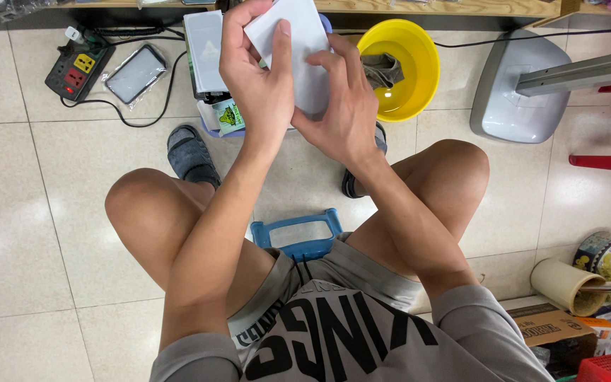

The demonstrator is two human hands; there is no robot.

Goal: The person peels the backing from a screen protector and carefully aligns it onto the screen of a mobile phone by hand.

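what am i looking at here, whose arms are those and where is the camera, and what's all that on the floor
There is no machine here: the arms belong to a person sitting on a low blue stool, and the single camera sits on that person's head, looking down past the knees at the tiled floor.

Both hands hold one flat white packet up in front. The left hand grips its left side with the thumb across the front; the right hand holds its lower right part.

On the floor lie a yellow bowl, a power strip, a phone in a clear bag, a stack of more packets, and a grey fan base. At the lower right are tape rolls.
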